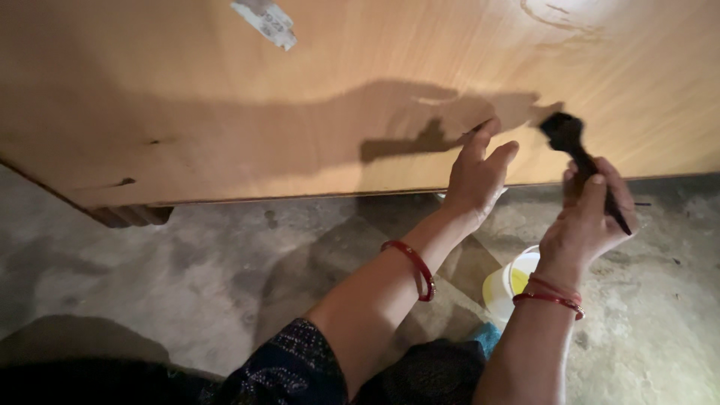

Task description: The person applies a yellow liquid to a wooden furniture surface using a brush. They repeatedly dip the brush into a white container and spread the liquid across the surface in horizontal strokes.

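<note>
Both forearms reach forward and up from the bottom of the view, each bare with red bangles at the wrist. The left hand point(476, 176) is open, its fingers point(501, 156) spread and stretched forward, palm turned away. The right hand point(589, 217) is closed into a fist, thumb lying along the top, wrist slightly bent.

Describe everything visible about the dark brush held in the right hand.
The brush is dark all over, apparently black, with a bushy head at its upper end and a slim straight handle. It is tilted, head up and to the left, the handle running down to the right and poking out below the right hand, whose fingers wrap its middle. The head is at the surface of the wooden panel near its lower edge; whether it touches cannot be told. The left hand is nearby, apart from it.
</note>
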